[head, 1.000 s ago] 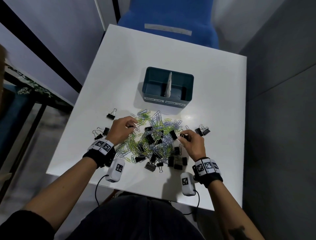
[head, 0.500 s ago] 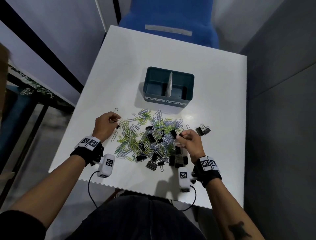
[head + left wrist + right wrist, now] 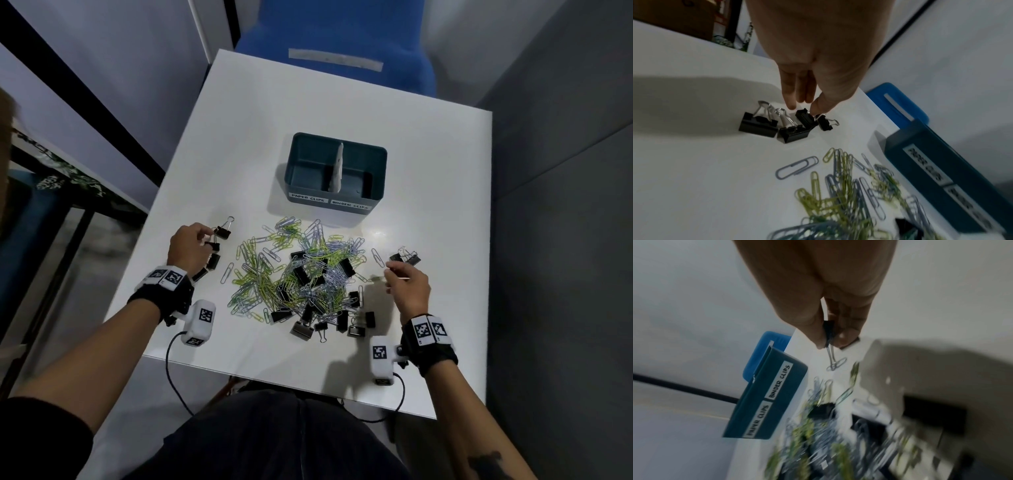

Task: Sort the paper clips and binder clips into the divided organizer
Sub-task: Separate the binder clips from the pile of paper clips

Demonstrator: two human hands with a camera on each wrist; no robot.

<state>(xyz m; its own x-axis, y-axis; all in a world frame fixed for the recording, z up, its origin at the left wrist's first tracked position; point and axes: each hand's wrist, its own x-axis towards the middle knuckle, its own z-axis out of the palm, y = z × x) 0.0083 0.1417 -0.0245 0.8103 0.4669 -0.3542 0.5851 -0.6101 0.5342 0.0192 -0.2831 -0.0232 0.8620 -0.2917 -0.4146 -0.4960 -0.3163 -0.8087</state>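
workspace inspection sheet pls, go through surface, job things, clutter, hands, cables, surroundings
surface: white table, lit, with a mixed pile in the middle.
job's things: teal organizer, two compartments labelled paper clips and binder clips, both look empty; paper clips green and pale blue, tangled with black binder clips; a row of binder clips set apart at the left.
clutter: nothing seen.
hands: left hand fingertips at a small binder clip in that row; right hand pinches a binder clip, lifted.
cables: black lead from each wrist camera, hanging off the near edge.
surroundings: blue chair behind the table, grey walls.
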